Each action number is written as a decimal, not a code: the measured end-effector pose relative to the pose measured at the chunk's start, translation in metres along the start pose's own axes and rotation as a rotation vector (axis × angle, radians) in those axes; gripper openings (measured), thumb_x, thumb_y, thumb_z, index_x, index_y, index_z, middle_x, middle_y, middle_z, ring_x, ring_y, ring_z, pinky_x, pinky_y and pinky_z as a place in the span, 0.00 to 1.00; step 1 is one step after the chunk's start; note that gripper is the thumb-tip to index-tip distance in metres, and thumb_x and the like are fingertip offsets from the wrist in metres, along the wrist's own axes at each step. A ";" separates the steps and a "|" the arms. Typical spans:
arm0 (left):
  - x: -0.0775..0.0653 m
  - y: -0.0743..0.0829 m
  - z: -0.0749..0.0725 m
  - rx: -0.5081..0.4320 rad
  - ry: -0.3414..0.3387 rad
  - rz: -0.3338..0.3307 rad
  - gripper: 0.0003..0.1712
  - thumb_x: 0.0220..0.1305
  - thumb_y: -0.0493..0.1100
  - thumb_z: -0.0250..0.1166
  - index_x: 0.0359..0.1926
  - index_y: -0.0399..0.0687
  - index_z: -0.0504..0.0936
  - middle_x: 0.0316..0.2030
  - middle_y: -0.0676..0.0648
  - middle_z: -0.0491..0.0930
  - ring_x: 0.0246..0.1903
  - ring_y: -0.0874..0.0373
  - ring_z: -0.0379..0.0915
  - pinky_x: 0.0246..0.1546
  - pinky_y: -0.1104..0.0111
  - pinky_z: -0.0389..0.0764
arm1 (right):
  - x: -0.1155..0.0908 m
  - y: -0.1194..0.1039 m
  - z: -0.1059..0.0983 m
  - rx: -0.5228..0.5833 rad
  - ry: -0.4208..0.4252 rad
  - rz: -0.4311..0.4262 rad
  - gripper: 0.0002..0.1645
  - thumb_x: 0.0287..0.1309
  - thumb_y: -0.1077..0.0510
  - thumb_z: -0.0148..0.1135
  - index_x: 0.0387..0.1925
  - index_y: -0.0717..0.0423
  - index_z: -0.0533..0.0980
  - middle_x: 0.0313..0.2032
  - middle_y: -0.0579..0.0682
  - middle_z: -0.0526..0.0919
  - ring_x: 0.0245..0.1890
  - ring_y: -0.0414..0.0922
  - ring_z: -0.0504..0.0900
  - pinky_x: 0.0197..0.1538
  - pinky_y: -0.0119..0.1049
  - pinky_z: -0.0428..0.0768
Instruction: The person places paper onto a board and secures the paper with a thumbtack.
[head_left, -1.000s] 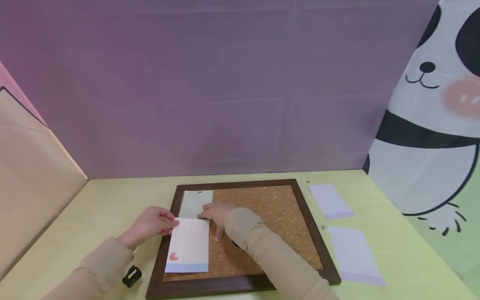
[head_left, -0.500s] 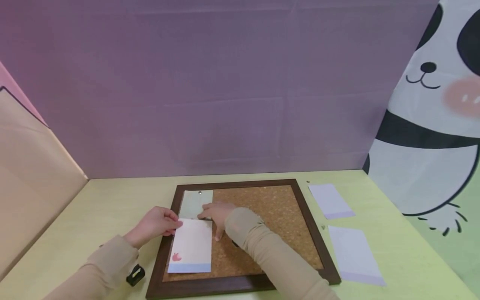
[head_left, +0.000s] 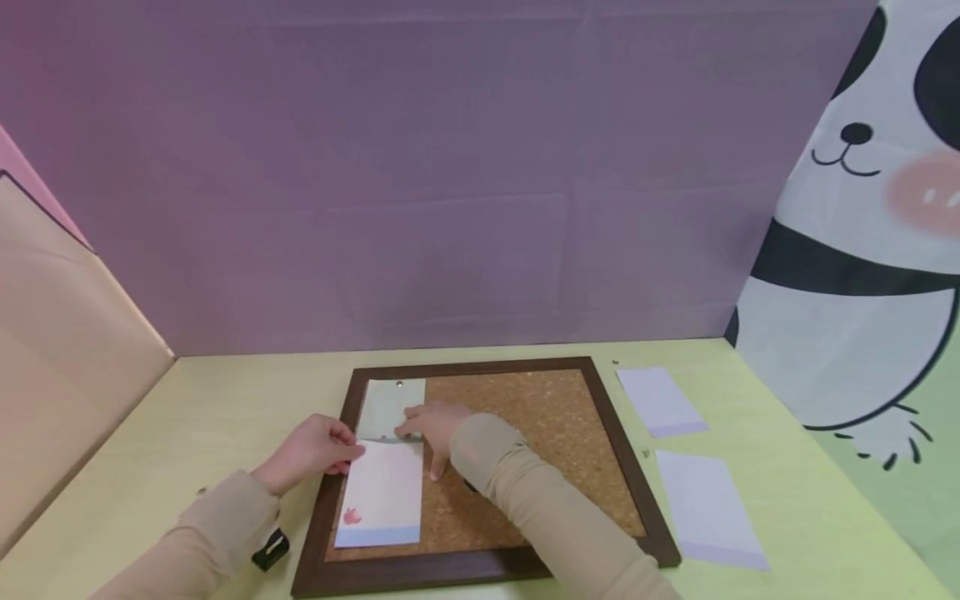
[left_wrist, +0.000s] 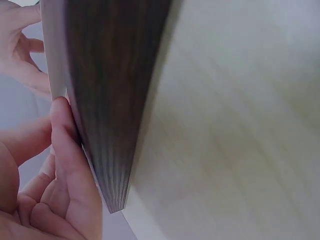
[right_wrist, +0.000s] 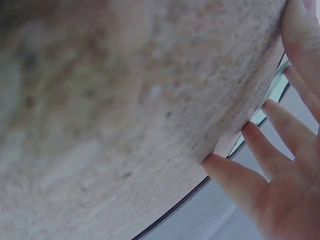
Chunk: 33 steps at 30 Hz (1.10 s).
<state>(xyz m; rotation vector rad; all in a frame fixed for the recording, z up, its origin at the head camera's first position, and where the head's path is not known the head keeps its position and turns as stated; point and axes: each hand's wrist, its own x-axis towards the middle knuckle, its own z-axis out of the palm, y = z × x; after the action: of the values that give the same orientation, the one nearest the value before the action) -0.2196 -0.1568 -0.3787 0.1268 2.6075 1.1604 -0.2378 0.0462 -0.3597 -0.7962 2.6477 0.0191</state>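
Observation:
A dark-framed cork board (head_left: 525, 450) lies on the table. On its left half a white sheet with a blue bottom band and a red apple print (head_left: 382, 492) lies just below a pale green sheet (head_left: 378, 408), which has a pushpin (head_left: 400, 384) at its top. My left hand (head_left: 315, 450) pinches the white sheet's upper left corner between thumb and fingers, over the frame's left side. With fingers spread, my right hand (head_left: 438, 429) rests on the pale green sheet's lower right part and the cork beside it. In the right wrist view its fingertips (right_wrist: 212, 162) touch the surface.
Two pale purple-banded sheets, a far one (head_left: 662, 402) and a near one (head_left: 711, 508), lie right of the board, with small pins (head_left: 647, 454) near them. A black strap piece (head_left: 272, 550) shows at the left wrist. A purple cloth backdrop (head_left: 465, 183) stands behind the table.
My left hand has shifted the white sheet slightly right, and its top edge now sits close along the green sheet's lower edge. The right hand has stayed in place.

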 end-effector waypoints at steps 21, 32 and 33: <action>-0.004 0.003 -0.002 0.071 -0.002 0.014 0.06 0.55 0.34 0.67 0.26 0.35 0.78 0.22 0.47 0.78 0.19 0.61 0.74 0.24 0.70 0.80 | -0.002 -0.001 0.001 0.017 0.033 -0.014 0.48 0.41 0.50 0.76 0.66 0.34 0.65 0.71 0.41 0.57 0.71 0.45 0.56 0.70 0.40 0.60; -0.007 0.003 0.003 0.054 0.010 0.013 0.07 0.53 0.33 0.68 0.24 0.36 0.78 0.18 0.47 0.76 0.18 0.61 0.72 0.22 0.72 0.77 | 0.000 0.009 0.013 0.063 0.053 -0.061 0.46 0.44 0.50 0.74 0.66 0.37 0.65 0.71 0.42 0.59 0.71 0.44 0.57 0.70 0.37 0.59; -0.007 0.004 0.002 0.056 0.011 0.018 0.07 0.53 0.33 0.68 0.24 0.36 0.78 0.18 0.47 0.76 0.18 0.61 0.72 0.22 0.72 0.77 | -0.001 0.009 0.013 0.067 0.059 -0.071 0.45 0.45 0.49 0.74 0.66 0.37 0.65 0.71 0.42 0.58 0.71 0.44 0.57 0.70 0.37 0.60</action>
<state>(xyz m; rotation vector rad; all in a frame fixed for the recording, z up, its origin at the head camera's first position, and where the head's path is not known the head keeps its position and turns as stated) -0.2125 -0.1540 -0.3760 0.1566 2.6551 1.0977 -0.2376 0.0560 -0.3723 -0.8803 2.6580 -0.1133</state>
